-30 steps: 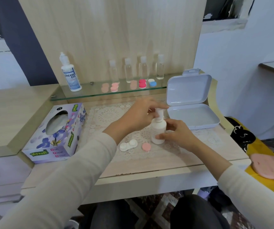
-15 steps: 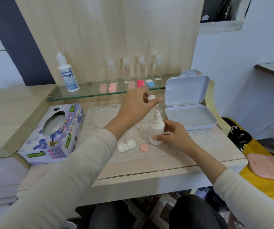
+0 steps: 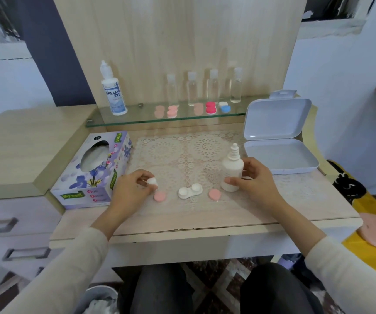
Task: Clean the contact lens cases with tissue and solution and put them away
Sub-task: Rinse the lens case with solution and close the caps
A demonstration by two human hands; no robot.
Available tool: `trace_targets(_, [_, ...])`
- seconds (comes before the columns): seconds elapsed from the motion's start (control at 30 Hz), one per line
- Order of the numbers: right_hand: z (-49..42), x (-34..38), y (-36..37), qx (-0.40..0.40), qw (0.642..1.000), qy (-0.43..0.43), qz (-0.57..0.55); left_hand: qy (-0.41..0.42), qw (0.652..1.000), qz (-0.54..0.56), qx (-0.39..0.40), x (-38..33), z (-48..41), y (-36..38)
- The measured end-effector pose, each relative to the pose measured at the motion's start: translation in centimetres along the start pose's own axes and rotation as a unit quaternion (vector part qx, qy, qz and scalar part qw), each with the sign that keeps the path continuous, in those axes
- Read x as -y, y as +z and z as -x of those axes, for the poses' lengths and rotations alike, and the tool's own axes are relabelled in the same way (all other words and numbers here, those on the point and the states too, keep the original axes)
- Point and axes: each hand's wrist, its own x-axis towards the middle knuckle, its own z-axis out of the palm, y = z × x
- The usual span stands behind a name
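1. Pale wooden desk [image 3: 205,219] with a lace mat [image 3: 182,155] on it runs in front of the seated person, and both hands work close to its near edge.
2. The left hand [image 3: 132,189] has its grip narrow, pinching the small white cap [image 3: 152,181] just above one pink lid [image 3: 160,196].
3. The open white lens case [image 3: 190,191] lies between the hands on the mat, with a second pink lid [image 3: 215,194] just beside it. It looks light, stiff and smooth, so it will likely skid when wiped. I would pinch it at the narrow waist between the two wells.
4. The right hand [image 3: 255,177] wraps its grip around the solution bottle [image 3: 232,171], which stands upright with its nozzle bare. The bottle looks like soft plastic, best squeezed at mid-body.
5. Farther off are the tissue box [image 3: 92,171] on the left and the open storage box [image 3: 277,152] on the right, with a glass shelf [image 3: 137,120] of bottles and spare cases behind them.
6. A second ago the left hand sat on the bottle's top. Half a second ago it was raised with the cap. Now it is low at the left, and the bottle has not moved.
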Motion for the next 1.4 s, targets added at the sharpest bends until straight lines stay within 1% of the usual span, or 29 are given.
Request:
trace_targets(0.1, [0.1,0.1,0.2,-0.008,1.0,-0.006,0.002,0.016,1.0,0.004,-0.014,0.3,0.1,0.1])
trace_targets(0.17, [0.2,0.3,0.3,-0.012,1.0,-0.017,0.007,0.033,0.999,-0.014,-0.035,0.0,0.3,0.4])
trace_targets(0.27, [-0.2,0.7,0.3,-0.018,0.997,-0.041,0.062,0.1,0.991,-0.036,-0.081,-0.9,1.0,1.0])
trace_targets(0.37, [-0.7,1.4,0.4,-0.017,0.992,-0.054,0.112,0.176,0.982,-0.052,-0.053,-1.7,1.9,2.1])
trace_targets(0.43, [-1.1,2.1,0.5,-0.003,0.981,-0.085,0.174,0.187,0.98,-0.063,-0.014,-2.1,2.3,2.9])
trace_targets(0.5, [-1.5,2.8,0.8,0.022,0.955,-0.127,0.266,0.179,0.981,-0.074,0.007,-2.3,2.4,3.7])
trace_targets(0.57, [-1.8,3.2,1.2,0.058,0.914,-0.169,0.364,0.163,0.983,-0.085,0.01,-2.3,2.3,4.3])
trace_targets(0.63, [-2.0,3.2,1.5,0.102,0.87,-0.208,0.435,0.15,0.985,-0.081,0.005,-2.1,2.3,4.6])
trace_targets(0.77, [-2.1,3.3,2.1,0.169,0.805,-0.225,0.522,0.138,0.989,-0.048,0.007,-1.9,2.4,5.0])
trace_targets(0.9, [-2.2,4.0,2.5,0.202,0.751,-0.227,0.586,0.128,0.992,-0.017,0.01,-1.7,2.4,4.9])
trace_targets(0.97, [-2.3,4.4,2.7,0.211,0.735,-0.228,0.603,0.125,0.992,-0.007,0.01,-1.5,2.5,4.9])
trace_targets(1.13, [-2.4,5.4,3.1,0.227,0.706,-0.241,0.626,0.124,0.992,-0.008,0.005,-1.4,2.4,5.1])
trace_targets(1.23, [-2.4,5.8,3.2,0.232,0.694,-0.244,0.637,0.127,0.992,-0.007,0.007,-1.4,2.4,5.0])
trace_targets(1.4, [-2.5,6.0,3.5,0.243,0.684,-0.246,0.642,0.126,0.992,-0.005,0.011,-1.4,2.4,4.9])
